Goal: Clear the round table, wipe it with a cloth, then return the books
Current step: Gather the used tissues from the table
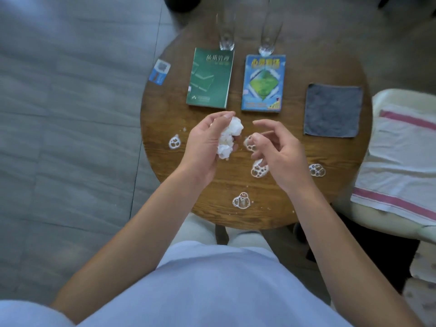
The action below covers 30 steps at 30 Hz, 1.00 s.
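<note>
My left hand is closed around a crumpled white tissue above the middle of the round wooden table. To its right hovers my right hand, fingers apart and holding nothing. Behind the hands lie a green book and a blue book, side by side. A folded grey cloth rests flat at the table's right. Several foamy bubble blotches dot the near half of the table, such as one foam blotch near the front edge and another foam blotch at the left.
Two tall clear glasses stand at the table's far edge, a left glass and a right glass. A small blue card overhangs the table's left rim. A chair with a pink-striped white towel stands to the right. Grey floor lies to the left.
</note>
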Tool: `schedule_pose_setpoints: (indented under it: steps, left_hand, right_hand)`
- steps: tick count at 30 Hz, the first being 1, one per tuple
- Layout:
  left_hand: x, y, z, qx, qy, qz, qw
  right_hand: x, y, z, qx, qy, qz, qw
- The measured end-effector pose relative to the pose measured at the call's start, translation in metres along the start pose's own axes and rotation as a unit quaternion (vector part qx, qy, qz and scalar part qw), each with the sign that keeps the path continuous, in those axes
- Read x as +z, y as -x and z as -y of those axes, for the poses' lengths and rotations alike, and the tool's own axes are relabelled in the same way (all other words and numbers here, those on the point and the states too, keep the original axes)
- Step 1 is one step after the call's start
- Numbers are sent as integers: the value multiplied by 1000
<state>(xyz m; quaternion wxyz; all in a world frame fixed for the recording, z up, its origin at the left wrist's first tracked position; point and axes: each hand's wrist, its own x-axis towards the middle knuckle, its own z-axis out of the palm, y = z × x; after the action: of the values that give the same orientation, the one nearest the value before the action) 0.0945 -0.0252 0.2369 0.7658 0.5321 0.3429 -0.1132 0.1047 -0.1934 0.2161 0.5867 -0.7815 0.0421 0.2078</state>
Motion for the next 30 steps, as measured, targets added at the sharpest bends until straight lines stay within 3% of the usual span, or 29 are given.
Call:
schedule_pose_setpoints:
  steps: [5,13,18,24,30]
  left_hand:
    - [20,45,-13,204,-152,-7,967]
    - [42,106,0,382,-227,-21,896]
    - [36,128,-6,374,-252,28,892]
    - [22,159,-6,359,-250,143,888]
    - [-9,190,13,375,-221,172,884]
  right_hand:
    - [-17,31,33,77,-175,54,980]
    - [-17,91,61,95,-323,130,933]
    - [-16,118,69,48,-319,102,941]
    - [-15,156,81,-22,-353,-12,935]
    - [14,212,80,-89,-289,-89,949]
